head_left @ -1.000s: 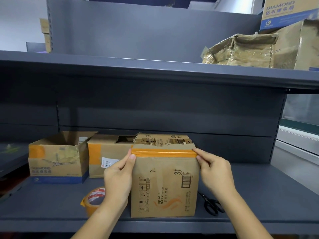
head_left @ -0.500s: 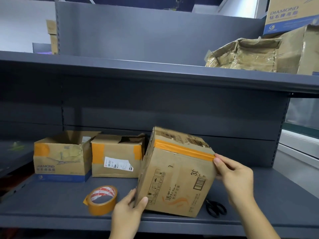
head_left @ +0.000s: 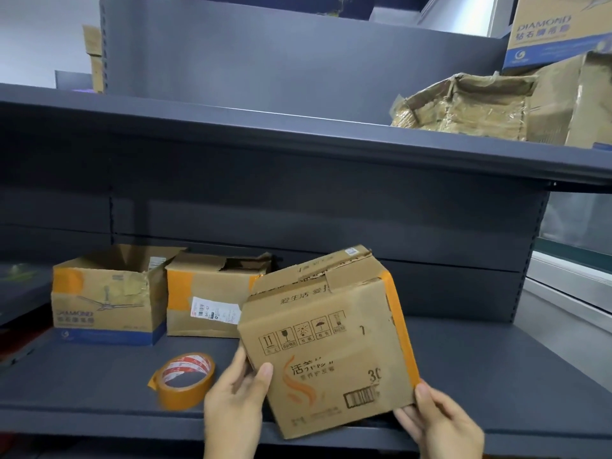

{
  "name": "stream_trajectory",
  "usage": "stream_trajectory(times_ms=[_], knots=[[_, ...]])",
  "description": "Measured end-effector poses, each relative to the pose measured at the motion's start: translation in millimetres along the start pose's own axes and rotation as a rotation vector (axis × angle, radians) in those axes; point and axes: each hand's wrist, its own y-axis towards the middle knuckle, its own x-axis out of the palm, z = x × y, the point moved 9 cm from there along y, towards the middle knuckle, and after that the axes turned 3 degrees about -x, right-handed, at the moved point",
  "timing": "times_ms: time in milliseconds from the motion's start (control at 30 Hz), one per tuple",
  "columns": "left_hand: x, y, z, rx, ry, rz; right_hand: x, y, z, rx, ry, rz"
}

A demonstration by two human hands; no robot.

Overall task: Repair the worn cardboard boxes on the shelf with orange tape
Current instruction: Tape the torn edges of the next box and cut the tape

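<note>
**Box turned, taped edge now on the right**

Rotated since half a second ago, the cardboard box [head_left: 326, 342] sits tilted over the front of the grey shelf [head_left: 496, 376], its orange tape strip [head_left: 399, 329] running down the right edge. Left hand [head_left: 236, 402] grips the lower left side, thumb on the printed face; right hand [head_left: 440, 425] clasps the lower right corner. Beside the left hand lies the tape roll [head_left: 183, 379].

The tilted box [head_left: 331, 339] at lower centre is matt brown corrugated cardboard, creased, with a glossy orange tape strip [head_left: 399, 326] along its right edge. The tape roll [head_left: 183, 379] looks shiny plastic. The shelf [head_left: 496, 376] is smooth matt grey metal.
</note>
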Motion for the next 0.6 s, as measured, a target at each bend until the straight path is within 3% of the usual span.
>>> stream_trajectory(times_ms=[167, 233, 333, 433, 500, 600], knots=[[-4, 1, 11, 0.082, 0.166, -0.044, -7, -20, 30, 0.076, -0.166, 0.032], [-4, 0, 14, 0.099, 0.207, -0.057, -6, -18, 31, 0.069, -0.497, -0.04], [-6, -2, 12, 0.127, 0.221, -0.049, 14, -17, 20, -0.038, -1.155, -0.29], [-13, -4, 0, 0.109, 0.205, -0.007, 27, -23, 2, -0.097, -1.406, -0.403], [-19, -6, -12, 0.078, 0.226, 0.018, 35, -26, -13, -0.165, -1.353, -0.362], [-29, -8, -28, 0.033, 0.274, 0.04, 32, -25, -7, -0.141, -1.067, -0.336]])
